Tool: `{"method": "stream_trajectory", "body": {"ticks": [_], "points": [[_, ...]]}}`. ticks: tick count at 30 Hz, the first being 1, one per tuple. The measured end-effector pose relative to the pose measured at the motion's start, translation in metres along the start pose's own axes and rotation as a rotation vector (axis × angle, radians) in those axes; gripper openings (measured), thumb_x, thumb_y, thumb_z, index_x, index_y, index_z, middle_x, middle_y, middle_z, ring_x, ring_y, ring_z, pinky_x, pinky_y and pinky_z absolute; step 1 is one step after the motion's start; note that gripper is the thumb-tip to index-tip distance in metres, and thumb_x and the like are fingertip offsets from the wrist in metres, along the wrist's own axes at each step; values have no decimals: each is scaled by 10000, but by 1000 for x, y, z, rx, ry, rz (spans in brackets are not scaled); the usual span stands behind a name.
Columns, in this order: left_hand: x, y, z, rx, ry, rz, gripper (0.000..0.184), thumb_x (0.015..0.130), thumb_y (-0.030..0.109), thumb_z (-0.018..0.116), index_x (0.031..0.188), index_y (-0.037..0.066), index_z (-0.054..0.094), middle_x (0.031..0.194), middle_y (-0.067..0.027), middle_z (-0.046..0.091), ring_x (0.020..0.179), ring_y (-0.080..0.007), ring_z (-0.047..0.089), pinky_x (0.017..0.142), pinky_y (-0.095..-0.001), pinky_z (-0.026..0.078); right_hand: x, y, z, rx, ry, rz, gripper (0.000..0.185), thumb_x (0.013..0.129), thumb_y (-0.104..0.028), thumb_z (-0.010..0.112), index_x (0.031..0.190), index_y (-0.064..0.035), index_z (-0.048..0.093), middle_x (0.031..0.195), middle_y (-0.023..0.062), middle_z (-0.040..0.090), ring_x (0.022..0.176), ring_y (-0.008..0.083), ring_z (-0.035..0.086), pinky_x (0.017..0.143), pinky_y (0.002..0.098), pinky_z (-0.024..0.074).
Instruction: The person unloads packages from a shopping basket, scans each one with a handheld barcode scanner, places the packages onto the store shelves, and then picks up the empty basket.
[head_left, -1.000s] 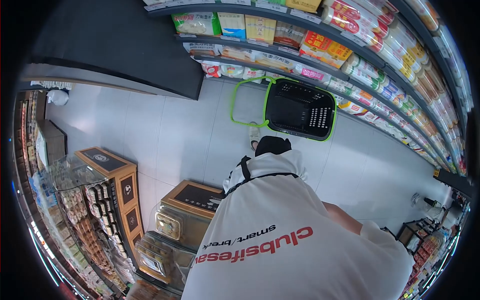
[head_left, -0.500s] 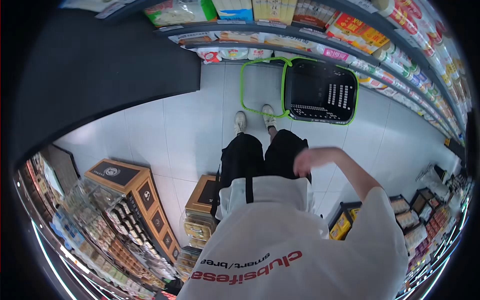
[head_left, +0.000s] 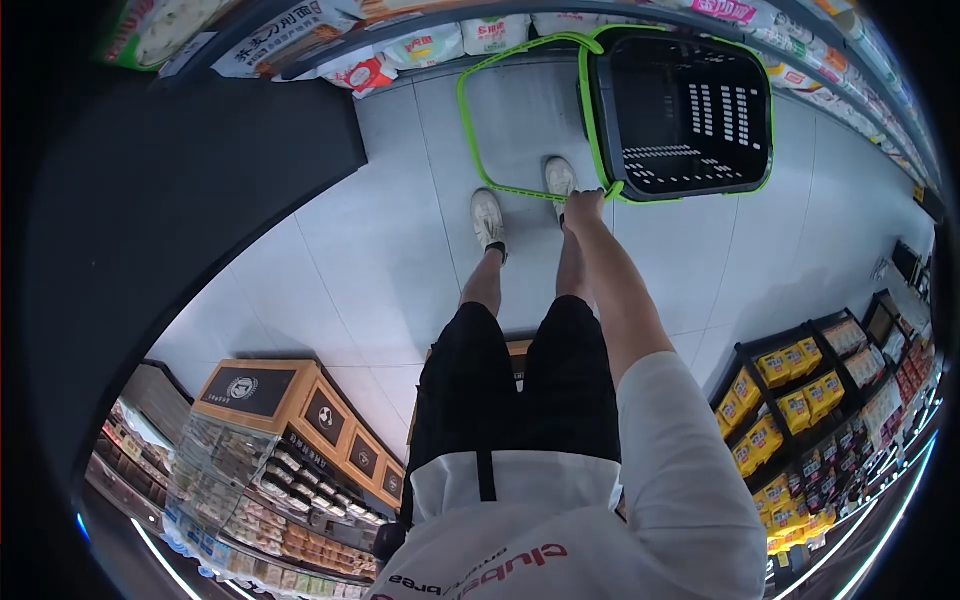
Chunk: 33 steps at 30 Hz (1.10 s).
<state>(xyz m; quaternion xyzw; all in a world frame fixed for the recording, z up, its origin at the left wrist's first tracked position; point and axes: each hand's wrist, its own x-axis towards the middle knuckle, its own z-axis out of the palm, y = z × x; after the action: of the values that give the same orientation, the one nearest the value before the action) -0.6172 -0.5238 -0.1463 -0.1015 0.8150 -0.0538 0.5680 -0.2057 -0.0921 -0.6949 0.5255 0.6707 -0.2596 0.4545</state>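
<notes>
A black shopping basket (head_left: 650, 110) with a bright green rim stands on the floor in front of me, against the lower shelves. Its green handle (head_left: 468, 130) is swung out to the left, over the floor by my shoes. My right arm stretches down, and my right hand (head_left: 585, 207) is closed at the near side of the handle, close to where it joins the basket. The fingers are partly hidden by the back of the hand. Inside the basket only the slotted black walls show. My left hand is out of view.
Shelves of packaged food (head_left: 465, 40) run along the far side. A dark panel (head_left: 200, 170) fills the left. Behind me are a wood-trimmed display case (head_left: 300, 400) and a black rack of yellow packets (head_left: 790, 400). My white shoes (head_left: 487, 218) are beside the basket.
My right hand has gone from beside my thigh down to the basket handle, and the arm is now straightened. The basket appears larger and higher in view as my body leans.
</notes>
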Motion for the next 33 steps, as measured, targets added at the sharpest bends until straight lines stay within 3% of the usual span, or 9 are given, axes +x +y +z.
{"method": "stream_trajectory", "body": {"ticks": [1,6,9,13,18,26,29,32,33], "points": [[0,3,-11,8,8,8,210,772,64,781,945,11,675,834,-47,690,638,-123,638,584,-268,510,-11,4,4,34,92,-9,242,852,-256,589,1013,-122,710,1000,71,740,942,237,705,870,444,436],[16,39,-50,-16,95,200,208,773,58,780,945,11,673,834,-44,689,636,-120,635,580,-264,508,-64,31,21,118,155,-3,294,849,-376,596,879,-125,747,913,95,742,920,241,705,910,419,415],[30,88,-38,-93,189,341,188,799,14,736,958,36,638,806,-32,649,604,-116,609,568,-254,501,-113,54,11,45,70,-50,391,826,-488,595,825,-129,749,864,88,738,896,234,691,947,389,385],[24,165,0,-94,197,558,132,846,20,686,961,45,627,799,-46,639,597,-114,585,567,-261,504,-158,83,12,29,223,-166,413,776,-523,640,826,-128,750,834,85,727,920,226,668,966,372,383],[79,206,55,-267,2,528,147,874,89,697,992,32,631,989,-93,690,651,-124,601,611,-275,517,-208,92,-16,168,304,-287,414,708,-517,678,796,-118,748,818,99,711,971,218,649,992,356,376],[235,263,130,-572,-177,429,387,909,188,673,1216,94,457,1239,-93,510,1149,-326,563,871,-484,526,-224,76,-10,377,593,-411,354,673,-461,692,707,-110,722,739,81,687,887,240,642,990,358,382],[181,300,153,-673,-339,426,393,938,259,623,1251,112,437,1263,-88,504,1162,-337,556,859,-622,494,-228,55,4,409,567,-429,340,671,-446,693,689,-107,711,716,83,678,884,245,641,991,353,381],[244,280,126,-759,-347,392,347,938,267,624,1206,116,463,1263,-70,513,1180,-328,550,842,-687,467,-229,47,-10,374,568,-449,332,676,-433,686,695,-102,709,704,79,672,861,236,642,964,354,387],[242,274,116,-724,-345,376,264,946,235,614,1131,100,482,1205,-57,525,1187,-300,546,907,-634,469,-233,43,-7,372,577,-452,330,675,-433,688,694,-104,708,703,74,672,850,230,643,955,350,389]]}}
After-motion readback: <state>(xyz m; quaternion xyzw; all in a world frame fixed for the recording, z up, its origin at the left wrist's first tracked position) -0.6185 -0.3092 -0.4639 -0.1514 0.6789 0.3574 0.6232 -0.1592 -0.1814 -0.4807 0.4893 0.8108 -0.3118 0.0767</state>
